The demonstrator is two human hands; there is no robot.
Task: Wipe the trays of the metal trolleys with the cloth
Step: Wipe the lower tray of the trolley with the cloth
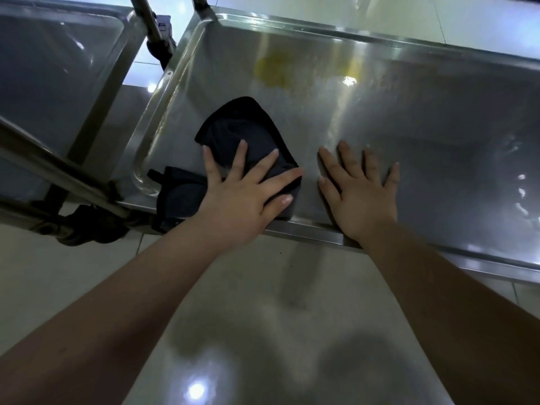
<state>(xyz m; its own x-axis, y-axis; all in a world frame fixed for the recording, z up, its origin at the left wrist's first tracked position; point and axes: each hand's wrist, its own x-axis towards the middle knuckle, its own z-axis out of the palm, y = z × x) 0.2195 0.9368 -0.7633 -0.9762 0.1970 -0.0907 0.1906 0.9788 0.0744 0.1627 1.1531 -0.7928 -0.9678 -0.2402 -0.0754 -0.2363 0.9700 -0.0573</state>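
A dark cloth [248,127] lies on the steel tray [423,135] of the nearer trolley, near its left front corner, with part of it hanging over the front rim. My left hand [242,194] presses flat on the cloth with fingers spread. My right hand [362,197] rests flat on the bare tray just right of the cloth, fingers apart, holding nothing. A yellowish patch [274,68] shows on the tray beyond the cloth.
A second metal trolley tray [52,71] stands to the left, with steel posts [146,19] between the two. A black caster wheel [87,226] sits below the left corner. Glossy pale floor tiles [263,331] lie in front and behind.
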